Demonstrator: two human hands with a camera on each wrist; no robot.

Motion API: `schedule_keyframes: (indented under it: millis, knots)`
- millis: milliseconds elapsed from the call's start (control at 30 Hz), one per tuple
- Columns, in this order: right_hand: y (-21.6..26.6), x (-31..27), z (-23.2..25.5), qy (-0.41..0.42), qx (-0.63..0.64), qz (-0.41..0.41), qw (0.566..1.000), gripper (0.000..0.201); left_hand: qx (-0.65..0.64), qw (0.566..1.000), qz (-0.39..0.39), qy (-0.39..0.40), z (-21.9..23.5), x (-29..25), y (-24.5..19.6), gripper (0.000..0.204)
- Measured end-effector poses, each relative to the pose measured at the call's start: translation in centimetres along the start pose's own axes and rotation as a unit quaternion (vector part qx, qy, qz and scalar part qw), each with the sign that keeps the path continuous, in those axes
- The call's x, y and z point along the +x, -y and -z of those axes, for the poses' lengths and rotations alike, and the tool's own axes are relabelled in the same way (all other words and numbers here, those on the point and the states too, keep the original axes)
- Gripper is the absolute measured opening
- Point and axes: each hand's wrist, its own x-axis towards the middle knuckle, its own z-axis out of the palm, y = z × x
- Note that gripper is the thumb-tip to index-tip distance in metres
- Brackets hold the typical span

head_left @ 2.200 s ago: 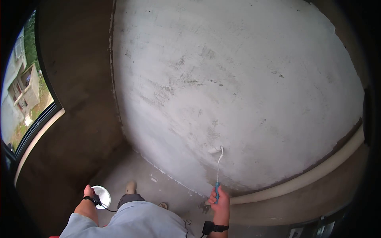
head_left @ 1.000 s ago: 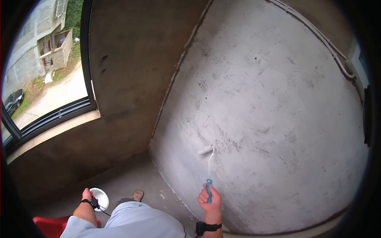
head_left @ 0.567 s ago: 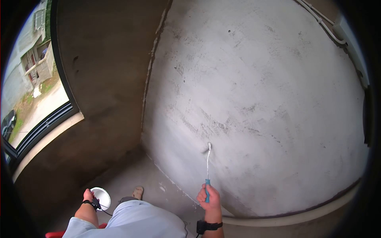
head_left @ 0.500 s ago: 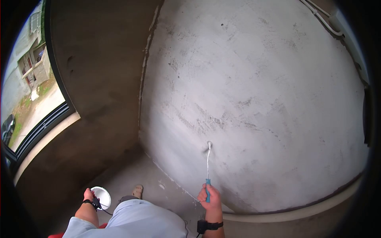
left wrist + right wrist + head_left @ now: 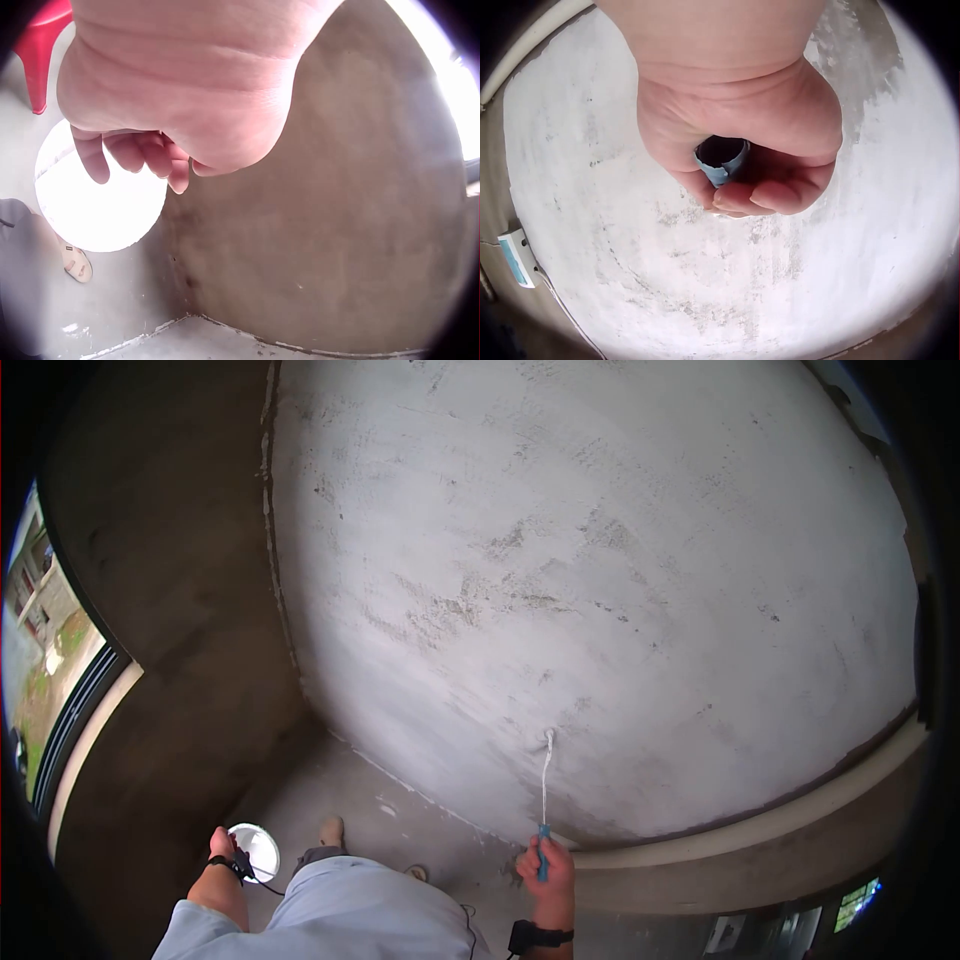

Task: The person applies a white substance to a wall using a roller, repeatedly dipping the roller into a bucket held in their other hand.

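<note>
In the head view the right hand [image 5: 547,865] grips the blue handle [image 5: 543,850] of a paint roller, its white rod [image 5: 546,780] reaching up to the white-coated wall [image 5: 480,600]. The roller sleeve is hardly visible at the rod's end. From the right wrist view, fingers of the right hand [image 5: 742,157] curl round the handle's hollow blue end [image 5: 721,161]. Low on the left, the left hand [image 5: 224,846] holds a white bucket [image 5: 262,853] by its edge. In the left wrist view the fingers of the left hand [image 5: 176,97] bend over the bright white bucket [image 5: 101,202].
A brown bare wall [image 5: 180,580] with a window [image 5: 60,620] lies to the left. A pale pipe [image 5: 750,838] runs along the right wall's lower edge. A red stool [image 5: 41,45] stands near the left hand. A white-and-blue box [image 5: 517,259] is on the wall.
The head view has turned, so the window has shifted left and the pipe shows more. The right hand and roller sit slightly lower and further right in view. Both hands keep their hold.
</note>
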Motion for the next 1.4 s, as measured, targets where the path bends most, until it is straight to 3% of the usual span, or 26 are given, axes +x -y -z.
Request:
schedule_keyframes:
  millis: [133,233,300,433,633,733,833,1233,1400]
  knots:
    - [0.3,-1.5,2.0,0.007,0.027,0.005,1.0,0.023,0.012,1.0,-0.007,0.007,-1.4,-0.3,-0.4,0.026]
    - [0.5,-2.3,1.8,0.0,0.035,0.006,0.999,0.022,-0.011,1.0,0.012,0.011,-4.1,-7.6,-2.3,0.026]
    - [0.7,-2.3,1.0,-0.057,-0.042,-0.028,0.997,0.02,-0.004,1.0,0.018,0.015,-4.4,-6.7,-2.2,0.026]
    - [0.7,-1.2,0.8,-0.04,-0.032,-0.053,0.997,0.019,-0.012,1.0,0.022,0.012,-4.8,-8.4,-2.9,0.026]
    - [-0.5,2.3,-0.3,-0.002,0.012,-0.092,0.996,0.019,-0.053,0.998,0.023,0.002,-2.6,-7.5,-2.5,0.027]
    - [-1.3,3.7,-1.3,-0.004,0.0,-0.105,0.994,0.019,-0.045,0.999,0.021,-0.022,-0.4,-4.6,-1.7,0.027]
    - [-2.1,5.0,-2.9,-0.015,-0.016,-0.115,0.993,0.019,-0.074,0.996,0.032,-0.04,0.1,-9.2,-2.5,0.027]
    - [-5.5,9.8,-8.8,-0.032,-0.087,-0.142,0.985,0.019,-0.094,0.99,0.03,-0.103,8.0,-4.4,1.2,0.031]
    - [-6.8,11.3,-10.8,-0.034,-0.085,-0.149,0.985,0.019,-0.102,0.987,0.059,-0.107,8.7,-6.3,0.5,0.032]
